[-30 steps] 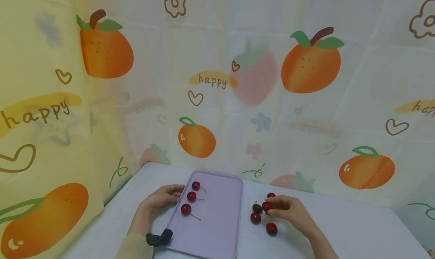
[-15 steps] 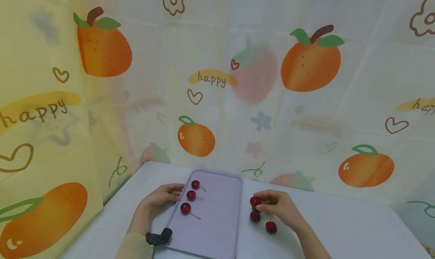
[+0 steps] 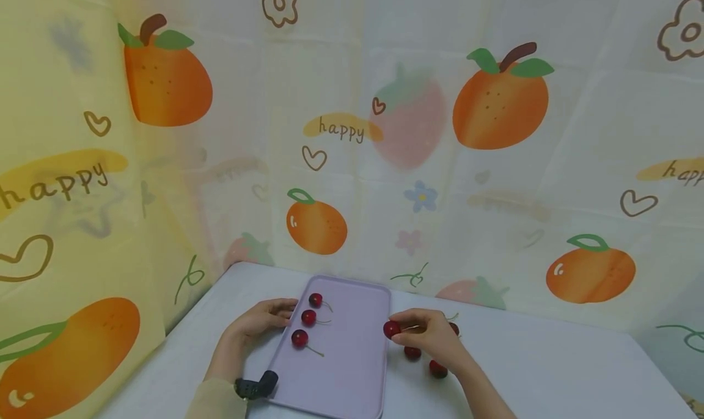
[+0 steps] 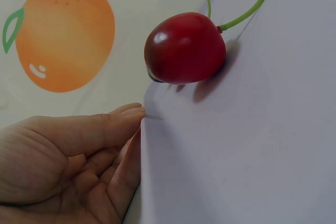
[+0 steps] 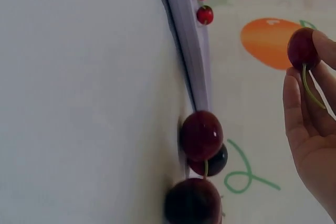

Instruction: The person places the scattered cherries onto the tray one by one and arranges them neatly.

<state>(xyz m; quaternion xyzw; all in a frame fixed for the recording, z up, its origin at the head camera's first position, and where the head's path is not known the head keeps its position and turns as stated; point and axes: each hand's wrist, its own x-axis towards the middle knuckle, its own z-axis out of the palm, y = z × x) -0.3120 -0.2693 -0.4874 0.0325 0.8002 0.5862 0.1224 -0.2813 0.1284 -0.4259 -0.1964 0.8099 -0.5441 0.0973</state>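
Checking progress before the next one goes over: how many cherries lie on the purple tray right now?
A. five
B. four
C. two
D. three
D. Three cherries lie in a row near the left edge of the tray; the right hand holds a fourth cherry just off the tray's right edge, not yet on it.

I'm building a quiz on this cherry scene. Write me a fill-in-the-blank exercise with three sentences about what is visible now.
1. The number of cherries lying on the tray is ____.
2. The right hand pinches a ____.
3. The left hand touches the tray's ____ edge.

Missing words: three; cherry; left
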